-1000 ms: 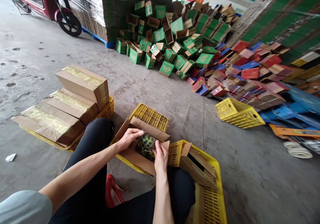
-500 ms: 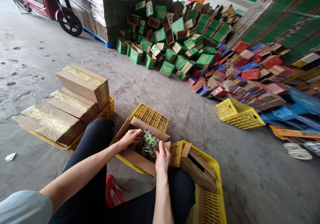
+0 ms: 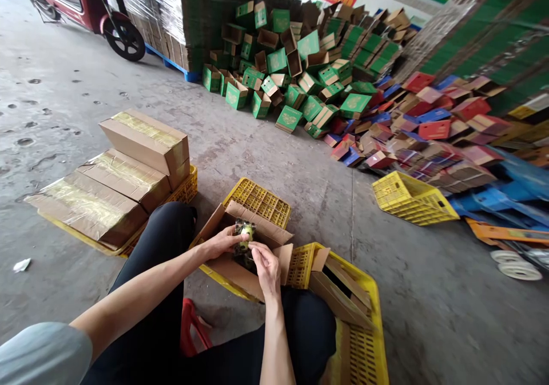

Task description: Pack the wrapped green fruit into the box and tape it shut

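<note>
A clear plastic packet with a green and black pattern (image 3: 244,229) is held over an open cardboard box (image 3: 242,277) between my knees. My left hand (image 3: 223,242) is closed on the packet's left side, thumb on its front. At the lower right edge of the packet, the fingertips of my right hand (image 3: 266,268) are pinched together. What lies inside the packet is too small to make out. Dark, shiny packaging shows below it in the box, partly hidden by my hands. The box rests on a yellow plastic crate (image 3: 257,197).
Taped cartons (image 3: 94,202) sit on a yellow crate at left. An opened carton (image 3: 338,293) leans in another yellow crate (image 3: 369,350) at right. Farther off are a yellow basket (image 3: 412,199), heaped green boxes (image 3: 288,119), red and blue boxes (image 3: 434,129), and a scooter (image 3: 124,39).
The packet has gone from lying spread between both hands to a narrower, more upright position. My right hand has moved left, closer to my left hand.
</note>
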{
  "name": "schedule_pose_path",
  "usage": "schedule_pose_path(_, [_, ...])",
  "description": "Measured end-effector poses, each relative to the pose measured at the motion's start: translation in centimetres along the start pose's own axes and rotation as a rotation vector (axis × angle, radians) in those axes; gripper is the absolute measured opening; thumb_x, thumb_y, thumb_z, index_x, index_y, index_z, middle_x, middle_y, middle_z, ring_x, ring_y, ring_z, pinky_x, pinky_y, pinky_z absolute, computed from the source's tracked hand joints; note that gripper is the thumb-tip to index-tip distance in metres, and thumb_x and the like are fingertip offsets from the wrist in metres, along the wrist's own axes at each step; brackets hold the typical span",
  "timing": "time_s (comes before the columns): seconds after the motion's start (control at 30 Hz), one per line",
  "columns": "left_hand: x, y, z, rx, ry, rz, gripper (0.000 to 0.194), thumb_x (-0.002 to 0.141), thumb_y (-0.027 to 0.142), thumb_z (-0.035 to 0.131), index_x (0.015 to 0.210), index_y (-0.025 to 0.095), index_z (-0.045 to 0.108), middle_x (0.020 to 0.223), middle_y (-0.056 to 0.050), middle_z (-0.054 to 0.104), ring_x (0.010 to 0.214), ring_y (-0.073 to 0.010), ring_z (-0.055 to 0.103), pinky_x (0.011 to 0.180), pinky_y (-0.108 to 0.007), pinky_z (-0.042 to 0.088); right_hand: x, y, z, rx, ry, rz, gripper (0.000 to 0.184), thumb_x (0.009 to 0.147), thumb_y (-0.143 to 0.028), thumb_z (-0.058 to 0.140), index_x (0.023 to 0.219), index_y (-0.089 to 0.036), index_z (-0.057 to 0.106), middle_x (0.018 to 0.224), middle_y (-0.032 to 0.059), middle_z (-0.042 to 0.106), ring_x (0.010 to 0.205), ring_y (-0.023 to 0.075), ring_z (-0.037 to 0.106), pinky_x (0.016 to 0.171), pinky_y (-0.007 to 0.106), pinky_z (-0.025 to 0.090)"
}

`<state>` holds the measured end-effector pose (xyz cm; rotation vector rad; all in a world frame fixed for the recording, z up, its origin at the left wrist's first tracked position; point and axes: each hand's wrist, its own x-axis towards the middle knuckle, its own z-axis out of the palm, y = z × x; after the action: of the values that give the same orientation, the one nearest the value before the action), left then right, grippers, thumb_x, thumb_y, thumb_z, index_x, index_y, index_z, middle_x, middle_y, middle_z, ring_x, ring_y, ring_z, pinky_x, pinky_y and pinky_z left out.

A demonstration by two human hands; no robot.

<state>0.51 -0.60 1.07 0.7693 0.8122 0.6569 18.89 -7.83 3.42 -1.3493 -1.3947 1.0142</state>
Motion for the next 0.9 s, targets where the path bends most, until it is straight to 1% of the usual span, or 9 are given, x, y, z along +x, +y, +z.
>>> schedule_pose_path(0.1, [-0.2,0.2,0.2,0.003,-0.086,0.055,0.065,0.074,0.053,0.090,0.124,0.017,0.067,0.110,-0.010,0.072,0.087,-0.0180,0.068,0.070,-0.025,0.050,0.2,0.5,-0.3,0.049,0.170,0.085,0.039,0.092,-0.052,0.068,0.110,-0.021,0.081,0.118,0.0127,0.078,0.112,0.0288,0.073,0.097,0.042,0.061])
schedule_pose_path(0.17, [-0.5,0.5,0.5,-0.012,-0.153,0.072,0.067,0.073,0.051,0.091,0.126,0.017,0.067,0.111,-0.011,0.072,0.088,-0.0194,0.068,0.073,-0.027,0.052,0.4,0.8,-0.5,0.076,0.255,0.154,0.045,0.088,-0.054,0.072,0.117,-0.021,0.078,0.122,0.0129,0.078,0.114,0.0305,0.072,0.096,0.043,0.061])
schedule_pose_path(0.2, [-0.6,0.7,0.7,-0.017,-0.181,0.078,0.068,0.072,0.051,0.092,0.126,0.017,0.067,0.111,-0.011,0.072,0.089,-0.0204,0.069,0.076,-0.028,0.053,0.5,0.9,-0.6,0.095,0.272,0.183,0.048,0.086,-0.055,0.073,0.121,-0.022,0.077,0.125,0.0126,0.077,0.116,0.0313,0.072,0.096,0.044,0.060])
schedule_pose_path(0.3, [-1.1,1.3,1.2,-0.012,-0.254,0.099,0.069,0.072,0.050,0.093,0.127,0.017,0.068,0.111,-0.012,0.072,0.094,-0.0224,0.070,0.085,-0.032,0.053,0.5,0.5,-0.7,0.155,0.268,0.230,0.051,0.084,-0.054,0.075,0.125,-0.024,0.075,0.130,0.0105,0.076,0.121,0.0320,0.070,0.100,0.044,0.059])
schedule_pose_path(0.43, [-1.3,1.6,1.5,0.055,-0.313,0.134,0.067,0.074,0.050,0.091,0.128,0.016,0.069,0.110,-0.011,0.073,0.096,-0.0220,0.069,0.088,-0.031,0.052,0.4,-0.4,-0.5,0.230,0.222,0.237,0.044,0.083,-0.052,0.077,0.116,-0.023,0.076,0.119,0.0092,0.079,0.110,0.0287,0.073,0.097,0.040,0.058])
schedule_pose_path(0.6, [-1.0,1.7,1.4,0.145,-0.309,0.199,0.061,0.078,0.051,0.088,0.125,0.016,0.072,0.112,-0.010,0.074,0.104,-0.0250,0.067,0.094,-0.032,0.049,0.4,-0.2,-0.5,0.271,0.251,0.218,0.038,0.081,-0.047,0.080,0.107,-0.020,0.073,0.104,0.0063,0.079,0.097,0.0239,0.073,0.090,0.036,0.057])
schedule_pose_path(0.7, [-0.6,1.6,1.2,0.221,-0.282,0.221,0.062,0.075,0.049,0.090,0.124,0.017,0.073,0.111,-0.009,0.074,0.108,-0.0268,0.066,0.098,-0.034,0.047,0.4,0.4,-0.7,0.252,0.288,0.227,0.037,0.080,-0.049,0.081,0.101,-0.020,0.073,0.098,0.0060,0.079,0.095,0.0243,0.073,0.089,0.036,0.057])
schedule_pose_path(0.8, [-0.4,1.5,1.0,0.295,-0.241,0.219,0.064,0.069,0.046,0.094,0.122,0.016,0.074,0.106,-0.008,0.076,0.103,-0.0266,0.067,0.093,-0.034,0.048,0.4,0.8,-0.8,0.235,0.292,0.242,0.036,0.080,-0.050,0.080,0.098,-0.020,0.074,0.100,0.0073,0.080,0.098,0.0262,0.073,0.091,0.039,0.058])
schedule_pose_path(0.9, [-0.3,1.5,0.6,0.355,-0.182,0.241,0.061,0.067,0.046,0.094,0.117,0.016,0.075,0.104,-0.007,0.076,0.098,-0.0258,0.068,0.089,-0.032,0.049,0.4,0.6,-0.7,0.268,0.257,0.256,0.038,0.081,-0.052,0.078,0.104,-0.022,0.075,0.111,0.0093,0.080,0.106,0.0285,0.073,0.095,0.042,0.059])
